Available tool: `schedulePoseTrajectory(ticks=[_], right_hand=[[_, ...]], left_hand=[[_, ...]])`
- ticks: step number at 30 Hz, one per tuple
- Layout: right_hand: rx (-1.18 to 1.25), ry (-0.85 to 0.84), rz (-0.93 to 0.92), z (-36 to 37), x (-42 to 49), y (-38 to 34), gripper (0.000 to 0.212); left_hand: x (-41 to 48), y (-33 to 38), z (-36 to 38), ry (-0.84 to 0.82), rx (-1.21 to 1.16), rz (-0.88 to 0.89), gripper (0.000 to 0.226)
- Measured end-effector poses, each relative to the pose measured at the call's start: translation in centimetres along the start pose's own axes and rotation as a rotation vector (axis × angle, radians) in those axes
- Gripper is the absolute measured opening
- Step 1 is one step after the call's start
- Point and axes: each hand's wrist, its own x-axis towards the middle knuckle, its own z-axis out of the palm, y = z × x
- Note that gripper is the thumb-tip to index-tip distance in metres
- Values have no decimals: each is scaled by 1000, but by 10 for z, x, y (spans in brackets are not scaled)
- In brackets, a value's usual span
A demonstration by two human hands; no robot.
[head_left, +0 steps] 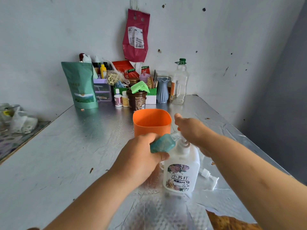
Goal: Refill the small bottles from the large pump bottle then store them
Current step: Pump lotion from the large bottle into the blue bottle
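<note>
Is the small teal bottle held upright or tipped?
Tipped. The left hand grips the small teal bottle slanted, its clear neck pointing toward the nozzle of the white pump bottle.

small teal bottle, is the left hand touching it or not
Touching. The head view shows the left hand gripping the small teal bottle, fingers and thumb curled round its body.

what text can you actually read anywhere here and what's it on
"小苏打": label of the large pump bottle; the print below it is blurred.
"精选": red packet at the back.
Too small or blurred to read: sticker on the hanging red bag, brown tub, green pouch.
</note>
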Motion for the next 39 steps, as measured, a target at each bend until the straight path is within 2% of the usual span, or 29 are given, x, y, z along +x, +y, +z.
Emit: schedulePoseTrajectory(ticks=[6, 13, 21, 24, 29, 39], right_hand=[[71, 9, 67, 6, 1, 2, 41], [324, -32, 144, -5, 3, 2, 61], [194, -24, 95, -4, 2, -1, 54], [114, 14, 52, -2, 0, -2, 46], [99, 25, 53, 6, 1, 1, 38], [112, 30, 1, -5, -3, -2, 44]], left_hand=[[-2, -1, 1, -25, 17, -24, 39], [-4, 6, -3, -12, 14, -17, 40], [-2, 6, -4, -9, 9, -15, 40], [-2, 4, -4, -7, 5, -6, 38], [-1, 0, -2, -12, 15, -20, 36], [-3, 9, -5, 1, 48, -15, 38]])
